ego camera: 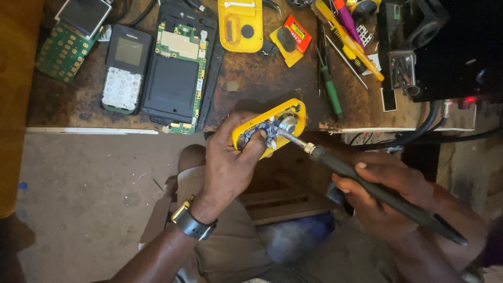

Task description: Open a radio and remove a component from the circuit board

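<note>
My left hand grips a small yellow device shell with a circuit board and a round metal part showing inside it, held just in front of the bench edge. My right hand holds a black soldering iron by its handle. The iron's metal tip touches the round part inside the yellow shell. A watch with a gold case sits on my left wrist.
On the worn wooden bench lie an opened phone with its board bare, a small phone with white keypad, a green keypad board, a yellow back cover, screwdrivers and a black power unit. Cables hang at right.
</note>
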